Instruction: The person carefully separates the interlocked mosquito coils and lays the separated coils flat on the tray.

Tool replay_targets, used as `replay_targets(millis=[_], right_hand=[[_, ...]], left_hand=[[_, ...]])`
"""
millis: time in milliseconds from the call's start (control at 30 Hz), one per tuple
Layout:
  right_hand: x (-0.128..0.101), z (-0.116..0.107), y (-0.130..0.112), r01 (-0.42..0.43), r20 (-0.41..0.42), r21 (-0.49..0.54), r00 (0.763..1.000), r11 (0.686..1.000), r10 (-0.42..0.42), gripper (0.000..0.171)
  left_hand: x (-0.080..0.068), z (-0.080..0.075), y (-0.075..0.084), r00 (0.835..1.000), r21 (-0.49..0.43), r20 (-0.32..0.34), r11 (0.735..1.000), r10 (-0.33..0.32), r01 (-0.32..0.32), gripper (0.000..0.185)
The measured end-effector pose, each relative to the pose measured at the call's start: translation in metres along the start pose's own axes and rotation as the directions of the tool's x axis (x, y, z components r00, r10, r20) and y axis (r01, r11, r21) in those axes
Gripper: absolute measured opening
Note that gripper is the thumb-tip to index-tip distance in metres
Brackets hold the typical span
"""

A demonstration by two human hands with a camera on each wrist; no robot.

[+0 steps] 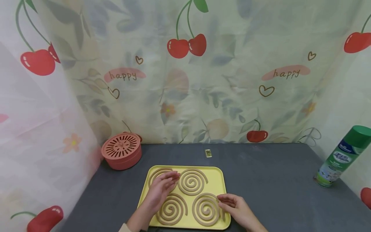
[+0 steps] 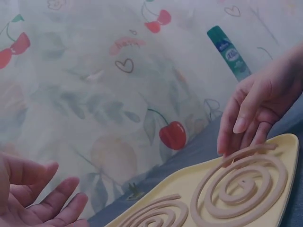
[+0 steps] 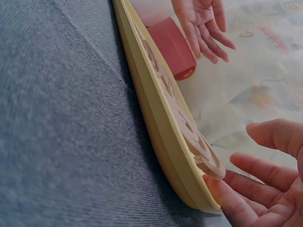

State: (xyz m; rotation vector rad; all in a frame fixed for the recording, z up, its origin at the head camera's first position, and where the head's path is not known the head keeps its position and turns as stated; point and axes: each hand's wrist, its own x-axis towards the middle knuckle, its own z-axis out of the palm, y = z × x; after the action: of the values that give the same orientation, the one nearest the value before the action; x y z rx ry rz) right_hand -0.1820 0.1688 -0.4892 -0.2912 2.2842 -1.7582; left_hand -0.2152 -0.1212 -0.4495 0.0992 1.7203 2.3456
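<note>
Several brown mosquito coils lie on a yellow tray. At the front right coil, my right hand has its fingertips against the outer end. The right wrist view shows that coil end at the tray's rim, with the fingers beside it and the thumb held apart. My left hand hovers over the tray's left side, fingers loosely extended and holding nothing. It partly covers the back left coil and lies near the front left coil. The back right coil is untouched.
A round pink container with a slotted lid stands at the back left of the dark table. Behind the tray lies a small gold metal piece. A green spray can stands at the right. Patterned curtains enclose the table.
</note>
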Motion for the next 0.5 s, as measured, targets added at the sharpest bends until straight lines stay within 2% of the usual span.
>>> replay_targets(millis=[167, 500], right_hand=[[0.001, 0.002, 0.001, 0.032, -0.016, -0.032, 0.999, 0.999, -0.032, 0.047], [-0.002, 0.001, 0.000, 0.024, 0.029, -0.042, 0.999, 0.999, -0.023, 0.046]], left_hand=[[-0.009, -0.006, 0.000, 1.000, -0.044, 0.008, 0.999, -0.022, 0.022, 0.034], [-0.027, -0.013, -0.001, 0.999, -0.101, -0.009, 0.994, -0.031, 0.030, 0.026]])
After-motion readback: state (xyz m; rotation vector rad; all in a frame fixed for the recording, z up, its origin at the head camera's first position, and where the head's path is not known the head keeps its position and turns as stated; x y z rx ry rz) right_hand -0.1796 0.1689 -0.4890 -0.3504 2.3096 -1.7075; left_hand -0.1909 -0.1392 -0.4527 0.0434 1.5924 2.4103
